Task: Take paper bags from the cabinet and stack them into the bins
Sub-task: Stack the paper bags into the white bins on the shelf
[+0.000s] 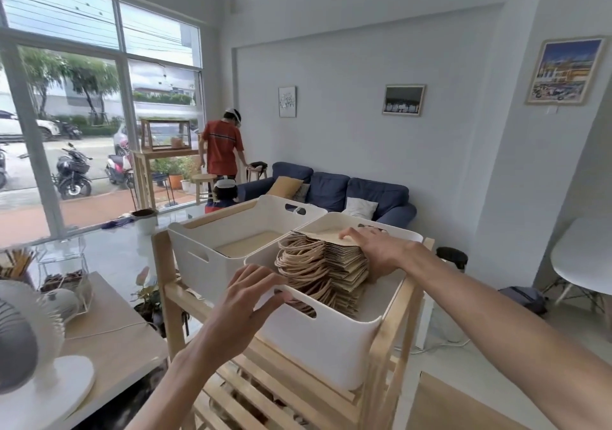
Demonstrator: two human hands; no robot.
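Two white bins stand side by side on top of a wooden slatted shelf unit (390,340). The near bin (331,340) holds a tall stack of brown paper bags (328,267) with twisted paper handles facing left. My right hand (371,247) lies flat on top of that stack, fingers spread. My left hand (251,293) grips the near bin's front rim beside its handle cutout. The far bin (198,257) shows a low layer of flat brown paper inside.
A table with a white fan (36,340) and a clear container is at the left. A blue sofa (331,191) stands along the back wall, with two people near the window. A round white table (586,257) is at the right. Brown paper (447,406) shows at the lower right.
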